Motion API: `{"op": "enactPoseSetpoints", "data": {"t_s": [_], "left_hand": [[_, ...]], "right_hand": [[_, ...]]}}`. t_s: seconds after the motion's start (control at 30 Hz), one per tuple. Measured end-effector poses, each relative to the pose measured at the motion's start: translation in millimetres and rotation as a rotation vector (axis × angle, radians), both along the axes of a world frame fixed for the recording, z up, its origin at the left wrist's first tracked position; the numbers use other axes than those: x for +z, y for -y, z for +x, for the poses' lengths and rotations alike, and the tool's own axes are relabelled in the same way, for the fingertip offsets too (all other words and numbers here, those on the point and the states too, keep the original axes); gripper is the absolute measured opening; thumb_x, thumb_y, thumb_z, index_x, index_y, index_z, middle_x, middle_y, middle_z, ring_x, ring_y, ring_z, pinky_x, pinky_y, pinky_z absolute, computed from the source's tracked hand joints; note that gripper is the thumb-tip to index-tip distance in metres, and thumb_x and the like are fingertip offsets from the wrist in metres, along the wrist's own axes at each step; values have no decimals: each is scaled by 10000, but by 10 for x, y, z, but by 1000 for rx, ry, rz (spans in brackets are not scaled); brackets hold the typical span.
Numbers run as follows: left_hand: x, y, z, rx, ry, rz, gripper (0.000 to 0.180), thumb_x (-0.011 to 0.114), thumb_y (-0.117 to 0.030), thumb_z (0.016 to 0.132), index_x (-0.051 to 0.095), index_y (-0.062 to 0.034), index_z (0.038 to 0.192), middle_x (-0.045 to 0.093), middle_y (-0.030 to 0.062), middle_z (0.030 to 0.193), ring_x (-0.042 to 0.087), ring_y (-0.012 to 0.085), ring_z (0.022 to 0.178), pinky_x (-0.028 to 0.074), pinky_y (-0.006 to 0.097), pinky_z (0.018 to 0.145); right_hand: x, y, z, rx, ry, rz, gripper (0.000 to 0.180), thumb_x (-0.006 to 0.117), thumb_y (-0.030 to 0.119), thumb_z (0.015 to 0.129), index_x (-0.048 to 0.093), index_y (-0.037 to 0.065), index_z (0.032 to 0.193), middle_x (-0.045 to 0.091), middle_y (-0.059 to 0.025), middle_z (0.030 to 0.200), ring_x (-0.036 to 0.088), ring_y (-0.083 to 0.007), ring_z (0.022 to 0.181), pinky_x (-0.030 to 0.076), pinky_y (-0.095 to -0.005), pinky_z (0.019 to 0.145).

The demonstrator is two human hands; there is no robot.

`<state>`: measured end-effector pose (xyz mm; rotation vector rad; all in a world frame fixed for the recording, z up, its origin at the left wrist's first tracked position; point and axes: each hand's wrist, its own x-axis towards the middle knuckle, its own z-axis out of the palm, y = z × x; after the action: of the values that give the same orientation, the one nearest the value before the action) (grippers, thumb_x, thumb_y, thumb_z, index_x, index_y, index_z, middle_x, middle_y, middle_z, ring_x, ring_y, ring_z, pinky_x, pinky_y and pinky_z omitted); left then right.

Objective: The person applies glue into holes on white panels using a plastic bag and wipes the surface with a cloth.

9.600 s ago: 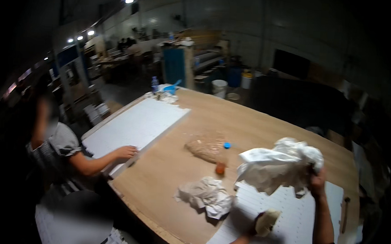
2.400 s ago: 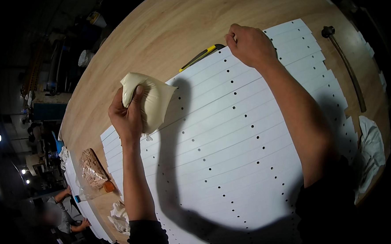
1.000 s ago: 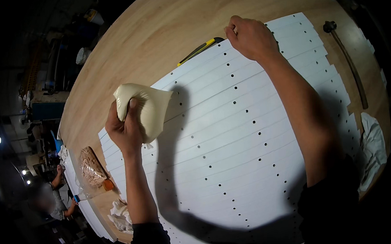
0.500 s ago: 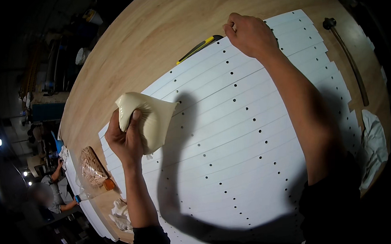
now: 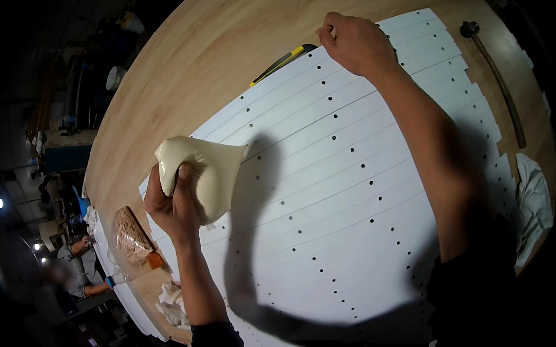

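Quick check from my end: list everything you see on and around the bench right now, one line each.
Wooden table: one, light brown, under everything.
White panels: a row of long strips laid side by side, white with small dark holes, centre of the table.
Squeeze bag: one, cream, held above the panels' left part.
Utility knife: one, yellow and black, at the panels' far edge.
Mallet: one, dark head with wooden handle, far right of the table.
Crumpled white sheet: one, right edge.
Clear bag of tan pieces: one, lower left.
Crumpled wrap: one, whitish, below that bag.
Co-worker: one, grey sleeve, far lower left.
Left hand: grips the squeeze bag.
Right hand: fisted on the panels' far edge.
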<state>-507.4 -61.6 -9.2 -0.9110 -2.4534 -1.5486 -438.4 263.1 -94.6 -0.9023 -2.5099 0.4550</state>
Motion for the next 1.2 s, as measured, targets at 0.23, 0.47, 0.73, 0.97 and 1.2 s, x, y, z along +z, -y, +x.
{"op": "enactPoseSetpoints", "data": {"t_s": [0.23,0.47,0.73,0.97,1.2], "left_hand": [[76,104,106,3,-22,-119,176,671,-83,829,635,34,955,646,29,789,563,71,738,448,212,703],[-40,68,109,-21,13,-84,133,656,-54,826,634,30,926,641,30,768,555,56,723,436,196,674],[-98,97,97,-25,-61,-118,159,597,-93,888,620,42,969,627,28,827,555,67,770,438,203,700],[123,225,245,17,-87,-153,185,591,-151,892,614,26,938,604,6,785,531,70,731,417,207,666],[38,320,285,-4,-48,-175,165,597,-135,875,609,26,910,597,1,773,515,62,703,404,201,645]], "right_hand": [[12,-1,-14,20,0,6,267,493,320,899,591,72,926,658,-88,760,631,-290,756,509,-411,682],[26,3,0,29,40,-58,306,454,319,900,614,61,929,660,-128,843,637,-317,819,526,-450,727],[18,-3,-7,16,51,-47,309,445,327,906,617,75,957,663,-125,863,641,-312,838,530,-453,728],[-34,-5,-19,-13,4,14,288,466,328,908,610,83,953,661,-99,801,639,-293,775,522,-421,695],[-42,-8,-7,-11,9,26,286,473,326,909,606,74,937,654,-95,750,634,-283,729,515,-402,678]]}}
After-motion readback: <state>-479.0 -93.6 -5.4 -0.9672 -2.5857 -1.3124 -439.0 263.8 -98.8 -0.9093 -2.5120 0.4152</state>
